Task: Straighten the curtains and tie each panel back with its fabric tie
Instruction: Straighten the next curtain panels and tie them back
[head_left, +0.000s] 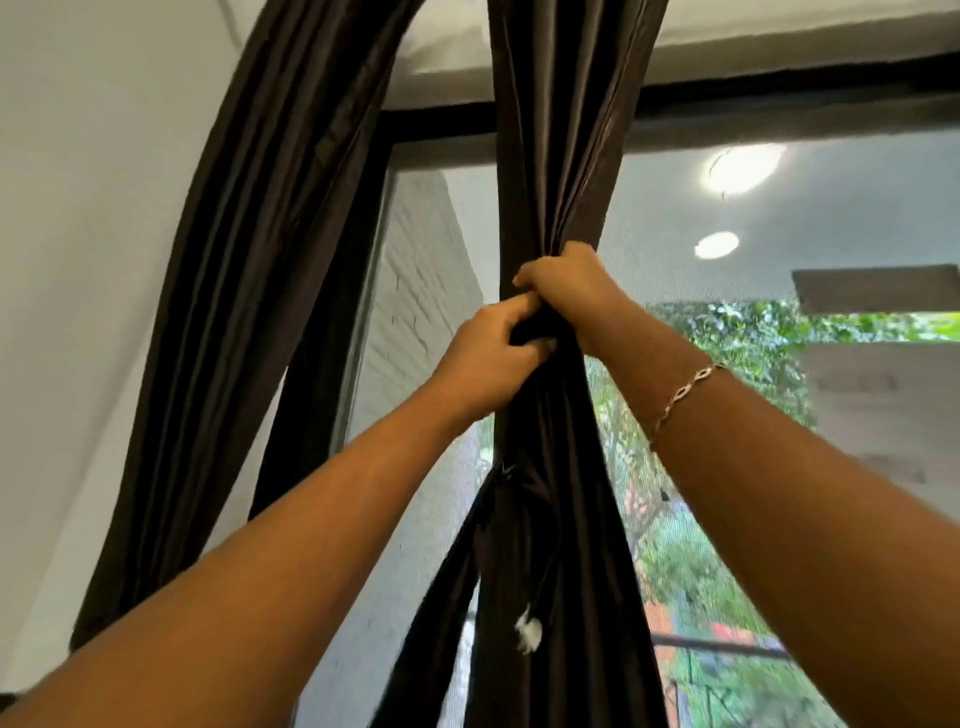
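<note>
Curtain panel (545, 156) is gathered between left hand (483, 358) and right hand (566, 291), both raised high and gripping its fabric.

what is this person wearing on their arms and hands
No sleeves or gloves are in view. The right hand has a thin, pale-metal chain bracelet of oval links at its wrist. The left hand and its wrist wear nothing, and no rings show on either hand.
</note>
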